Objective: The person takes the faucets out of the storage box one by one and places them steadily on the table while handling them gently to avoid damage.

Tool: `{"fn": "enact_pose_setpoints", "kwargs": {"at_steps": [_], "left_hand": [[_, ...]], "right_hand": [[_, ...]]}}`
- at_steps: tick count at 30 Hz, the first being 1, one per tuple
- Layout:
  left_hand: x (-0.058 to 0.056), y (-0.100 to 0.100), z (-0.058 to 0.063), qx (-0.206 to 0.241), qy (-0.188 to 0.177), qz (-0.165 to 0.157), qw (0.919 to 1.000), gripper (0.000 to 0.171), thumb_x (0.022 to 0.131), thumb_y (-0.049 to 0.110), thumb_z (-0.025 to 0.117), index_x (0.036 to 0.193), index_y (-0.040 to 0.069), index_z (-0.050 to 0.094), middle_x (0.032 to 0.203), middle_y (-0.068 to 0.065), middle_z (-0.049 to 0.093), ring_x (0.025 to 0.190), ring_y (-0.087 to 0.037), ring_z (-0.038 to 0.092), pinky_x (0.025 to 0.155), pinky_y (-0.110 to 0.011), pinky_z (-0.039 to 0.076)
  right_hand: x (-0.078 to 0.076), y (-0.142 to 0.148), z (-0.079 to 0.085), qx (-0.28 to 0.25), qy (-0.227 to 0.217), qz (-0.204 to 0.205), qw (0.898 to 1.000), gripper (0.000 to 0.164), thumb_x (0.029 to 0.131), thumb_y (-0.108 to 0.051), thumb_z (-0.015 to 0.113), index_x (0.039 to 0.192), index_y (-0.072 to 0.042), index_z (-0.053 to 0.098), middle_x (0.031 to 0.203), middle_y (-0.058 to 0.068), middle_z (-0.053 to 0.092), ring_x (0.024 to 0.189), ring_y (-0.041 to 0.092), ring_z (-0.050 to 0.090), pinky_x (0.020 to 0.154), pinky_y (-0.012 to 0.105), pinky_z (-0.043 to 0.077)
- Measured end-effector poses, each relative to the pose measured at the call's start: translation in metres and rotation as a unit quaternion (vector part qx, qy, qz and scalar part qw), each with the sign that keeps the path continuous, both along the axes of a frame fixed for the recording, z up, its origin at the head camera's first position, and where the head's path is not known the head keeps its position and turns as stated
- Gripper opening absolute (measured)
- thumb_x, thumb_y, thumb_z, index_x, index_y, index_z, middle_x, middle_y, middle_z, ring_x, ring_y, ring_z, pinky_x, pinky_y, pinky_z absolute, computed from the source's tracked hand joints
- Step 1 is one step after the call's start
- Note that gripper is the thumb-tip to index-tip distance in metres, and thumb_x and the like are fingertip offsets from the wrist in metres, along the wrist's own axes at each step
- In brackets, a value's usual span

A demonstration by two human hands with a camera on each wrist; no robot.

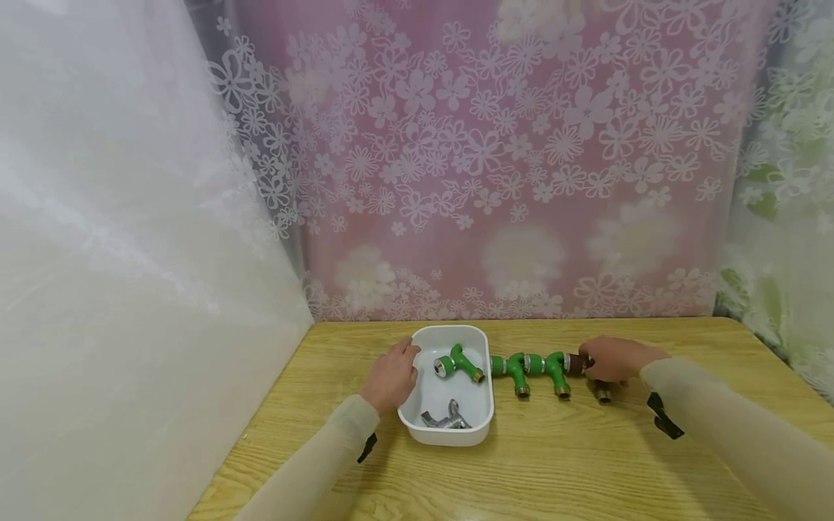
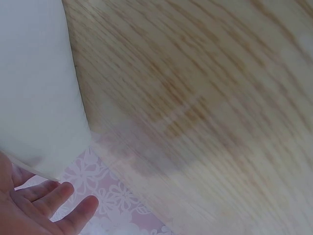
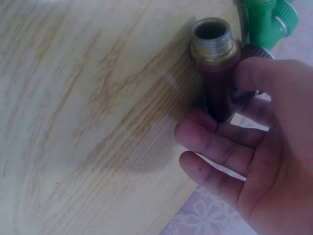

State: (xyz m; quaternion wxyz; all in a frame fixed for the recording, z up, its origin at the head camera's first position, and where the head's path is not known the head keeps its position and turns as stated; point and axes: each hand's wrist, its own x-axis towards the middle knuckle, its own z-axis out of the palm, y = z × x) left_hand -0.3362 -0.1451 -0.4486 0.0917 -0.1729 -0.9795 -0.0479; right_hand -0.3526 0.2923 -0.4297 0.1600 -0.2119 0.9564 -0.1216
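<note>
My left hand [image 1: 392,375] grips the left rim of a white plastic tub [image 1: 444,437], its wall [image 2: 39,73] large in the left wrist view. Inside the tub lie a green tap [image 1: 465,363] with a brass threaded end and a silver metal tap [image 1: 449,417]. To the tub's right, two more green taps [image 1: 517,372] [image 1: 557,372] lie in a row. At the row's right end my right hand [image 1: 612,358] pinches a dark brown tap [image 3: 220,85] between thumb and fingers. Its threaded mouth points towards the wearer; the hand hides part of its body.
Everything lies on a wood-grain table [image 1: 554,463]. A pink flowered curtain [image 1: 508,181] hangs behind the table's far edge, and a white sheet [image 1: 130,253] hangs along the left side. Another flowered curtain [image 1: 795,253] is at the right.
</note>
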Motion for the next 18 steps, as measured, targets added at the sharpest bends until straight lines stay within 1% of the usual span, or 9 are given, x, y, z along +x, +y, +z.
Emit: {"fn": "enact_pose_setpoints", "kwargs": {"at_steps": [5,13,18], "left_hand": [[0.0000,0.0002,0.0006,0.000,-0.003,0.000,1.0000,0.039,0.103,0.020,0.053,0.140,0.007,0.055,0.154,-0.015,0.044,0.137,-0.032,0.050,0.107,-0.048,0.048],[0.0012,0.0011,0.0022,0.007,-0.004,-0.001,1.0000,0.040,0.103,0.019,0.053,0.140,0.007,0.055,0.155,-0.015,0.044,0.137,-0.032,0.050,0.107,-0.049,0.049],[0.0010,0.0006,0.0007,0.008,-0.001,-0.003,1.0000,0.039,0.103,0.019,0.052,0.140,0.007,0.055,0.154,-0.015,0.044,0.137,-0.032,0.050,0.106,-0.049,0.049]], "right_hand": [[-0.0001,0.0009,-0.0021,0.005,0.009,0.002,1.000,0.016,0.096,-0.015,0.064,0.109,-0.006,0.064,0.093,0.005,0.064,0.052,0.018,0.060,0.055,0.031,0.049],[0.0012,-0.0006,0.0004,0.011,0.014,-0.003,1.000,0.017,0.096,-0.015,0.064,0.110,-0.006,0.063,0.089,0.004,0.062,0.052,0.017,0.058,0.056,0.032,0.047],[0.0004,-0.0014,0.0000,0.025,0.031,0.005,0.999,0.016,0.095,-0.016,0.066,0.109,-0.009,0.065,0.090,0.002,0.063,0.065,0.015,0.055,0.062,0.034,0.046]]}}
